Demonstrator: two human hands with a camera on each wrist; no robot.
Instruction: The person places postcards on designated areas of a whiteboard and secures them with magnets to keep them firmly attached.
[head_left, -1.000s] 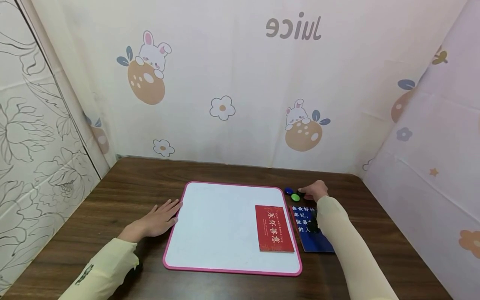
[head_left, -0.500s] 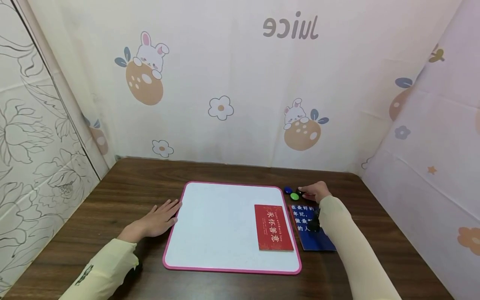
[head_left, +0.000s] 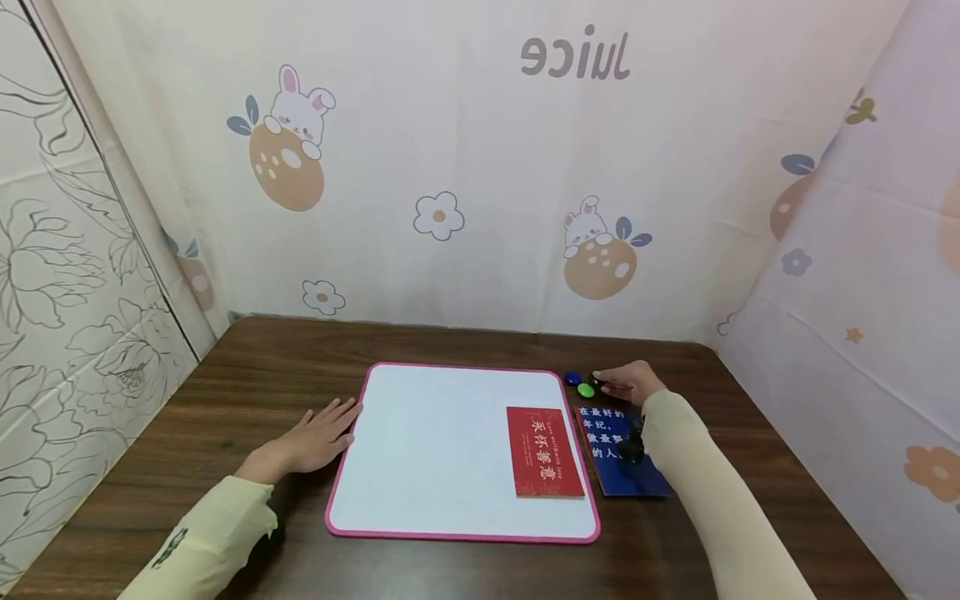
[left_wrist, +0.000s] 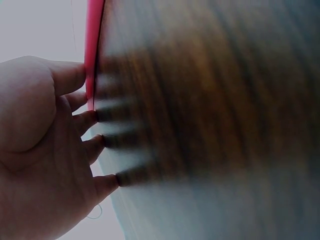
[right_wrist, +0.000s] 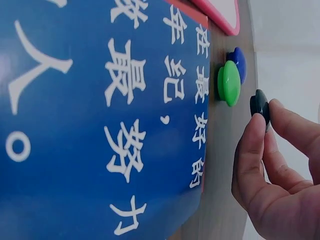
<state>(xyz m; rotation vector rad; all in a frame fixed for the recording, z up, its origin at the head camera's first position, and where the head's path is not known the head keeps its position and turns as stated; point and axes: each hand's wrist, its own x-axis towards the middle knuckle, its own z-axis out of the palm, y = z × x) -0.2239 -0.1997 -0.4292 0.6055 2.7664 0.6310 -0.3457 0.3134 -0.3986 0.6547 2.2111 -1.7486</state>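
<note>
My left hand lies flat with spread fingers at the left edge of a pink-framed whiteboard. In the left wrist view, its fingertips meet the pink frame and the wooden tabletop. At the far right of the board, my right hand pinches a black round magnet between thumb and fingers. Beside it on the table sit a green magnet and a blue magnet. A red booklet with Chinese lettering lies on the board's right part.
To the right of the board is a blue booklet with white Chinese characters, partly covered by the right wrist in the head view. A dark wooden table bears everything. Behind it hangs a printed curtain.
The head view has shifted slightly. My right wrist has eased a little to the right, uncovering more of the blue booklet, while its fingertips stay near the magnets. The left hand stays put.
</note>
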